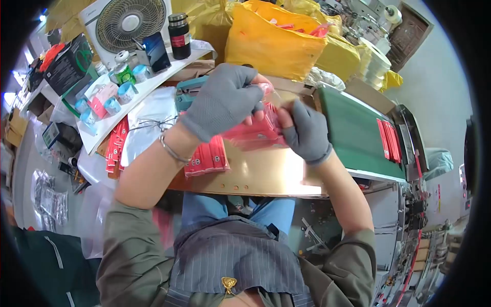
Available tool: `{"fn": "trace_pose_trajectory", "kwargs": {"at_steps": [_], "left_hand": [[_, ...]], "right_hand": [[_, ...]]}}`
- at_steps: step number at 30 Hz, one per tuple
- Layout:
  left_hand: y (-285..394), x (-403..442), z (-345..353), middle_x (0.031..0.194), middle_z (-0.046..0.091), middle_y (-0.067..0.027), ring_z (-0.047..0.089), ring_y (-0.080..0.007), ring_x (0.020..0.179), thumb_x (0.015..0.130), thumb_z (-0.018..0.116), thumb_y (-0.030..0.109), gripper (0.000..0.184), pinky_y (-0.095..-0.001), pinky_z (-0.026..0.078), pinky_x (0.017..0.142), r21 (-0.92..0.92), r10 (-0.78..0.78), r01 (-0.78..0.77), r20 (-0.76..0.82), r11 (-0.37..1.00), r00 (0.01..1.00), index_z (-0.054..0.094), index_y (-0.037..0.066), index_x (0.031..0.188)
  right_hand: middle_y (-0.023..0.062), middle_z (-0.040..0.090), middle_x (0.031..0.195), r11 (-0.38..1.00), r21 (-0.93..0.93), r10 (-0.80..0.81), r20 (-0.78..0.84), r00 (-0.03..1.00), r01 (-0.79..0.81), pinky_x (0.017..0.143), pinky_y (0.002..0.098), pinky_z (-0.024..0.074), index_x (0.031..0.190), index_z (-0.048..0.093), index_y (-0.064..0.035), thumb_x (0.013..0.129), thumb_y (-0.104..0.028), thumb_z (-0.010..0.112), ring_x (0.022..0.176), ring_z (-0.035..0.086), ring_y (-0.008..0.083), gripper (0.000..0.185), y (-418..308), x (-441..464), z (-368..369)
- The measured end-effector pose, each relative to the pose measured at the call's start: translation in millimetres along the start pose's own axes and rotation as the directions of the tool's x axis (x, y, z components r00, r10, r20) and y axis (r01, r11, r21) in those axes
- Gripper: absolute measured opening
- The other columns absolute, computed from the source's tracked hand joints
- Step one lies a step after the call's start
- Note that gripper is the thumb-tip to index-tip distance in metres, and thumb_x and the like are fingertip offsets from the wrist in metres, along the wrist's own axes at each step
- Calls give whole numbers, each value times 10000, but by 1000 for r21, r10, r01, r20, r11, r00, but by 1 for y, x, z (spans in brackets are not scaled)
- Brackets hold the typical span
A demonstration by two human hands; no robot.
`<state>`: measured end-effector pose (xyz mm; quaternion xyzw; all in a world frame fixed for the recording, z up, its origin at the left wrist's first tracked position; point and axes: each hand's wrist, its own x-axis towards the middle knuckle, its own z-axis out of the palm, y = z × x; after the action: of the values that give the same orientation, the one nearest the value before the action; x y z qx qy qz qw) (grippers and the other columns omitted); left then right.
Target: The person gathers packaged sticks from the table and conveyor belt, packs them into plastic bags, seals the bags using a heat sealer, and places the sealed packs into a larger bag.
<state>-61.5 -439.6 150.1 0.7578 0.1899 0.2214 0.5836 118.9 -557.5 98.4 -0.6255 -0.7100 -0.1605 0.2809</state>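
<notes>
Both my hands wear grey gloves with bare fingertips. A clear plastic bag of red packets (260,132) hangs between them above the table, partly blurred. My left hand (222,102) is closed on the bag's upper left part. On its right side, my right hand (308,132) pinches the bag between thumb and fingers. Below my left wrist, a row of red packets (207,157) with small printed faces lies on the tan tabletop (261,171). Behind my left hand is a teal tool (186,92), mostly hidden, so its kind is unclear.
Clear plastic bags (148,110) lie left, beside more red packets (117,146). A green conveyor belt (353,130) at the right carries red packets (389,140). Behind stand a large yellow bag (276,43), a fan (130,23) and a dark thermos (179,38).
</notes>
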Motion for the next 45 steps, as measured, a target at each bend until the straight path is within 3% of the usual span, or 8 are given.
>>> {"fn": "trace_pose_trajectory", "kwargs": {"at_steps": [6,9,14,16,18,20,23,45], "left_hand": [[-59,-15,-45,1378,397,-156,409,-247,1274,627,850,250,950,-343,373,1035,191,431,-409,-94,892,898,354,-23,1391],[-146,-5,-34,1119,621,-83,575,-155,1019,688,817,243,639,-296,446,921,-150,-136,125,-67,981,988,563,-25,1209],[-214,6,-39,946,660,-32,590,-108,902,770,747,203,357,-274,463,824,-364,-289,194,-228,911,930,654,0,1049],[-240,11,-45,941,653,-49,586,-123,895,749,769,263,438,-286,461,822,-398,-372,282,-171,873,912,640,-36,1041],[-256,20,-50,945,647,-79,582,-145,895,714,792,334,553,-298,460,834,-239,-571,520,-285,820,770,622,-81,1037],[-253,27,-52,959,647,-117,590,-169,922,682,802,399,652,-304,460,839,-377,-468,351,-283,857,837,606,-115,1034],[-281,57,-62,959,663,-131,604,-187,888,696,786,412,659,-300,460,793,-424,-529,400,-250,813,811,624,-101,1077],[-305,94,-80,802,656,-69,567,-129,718,734,767,354,459,-283,449,684,-346,-527,406,-426,846,735,686,-52,934]], "right_hand": [[94,509,564,875,412,247,70,966,-254,541,311,414,731,559,4,953,-240,530,545,497,131,331,-4,52,27],[63,483,590,738,479,247,464,851,-476,600,305,416,810,605,16,956,-388,500,620,458,93,442,21,71,98],[89,518,618,751,539,11,567,824,-381,623,325,443,896,625,-3,916,-456,543,627,540,160,461,42,87,152],[155,585,675,990,32,114,423,899,-141,659,349,466,943,627,-12,896,-460,561,715,619,277,456,67,90,183],[193,626,780,930,84,356,42,933,-359,694,377,475,945,620,-31,879,-442,576,817,618,330,419,121,101,212],[172,634,854,860,70,509,-196,838,-506,698,389,474,929,616,-47,860,-410,605,812,618,312,369,142,122,222],[148,633,897,880,60,465,94,880,-471,705,393,475,917,607,-45,836,-400,633,819,616,316,365,115,170,215],[135,638,851,842,-198,523,71,850,-502,627,461,501,814,591,-74,880,-295,491,742,624,356,252,148,121,294]]}}
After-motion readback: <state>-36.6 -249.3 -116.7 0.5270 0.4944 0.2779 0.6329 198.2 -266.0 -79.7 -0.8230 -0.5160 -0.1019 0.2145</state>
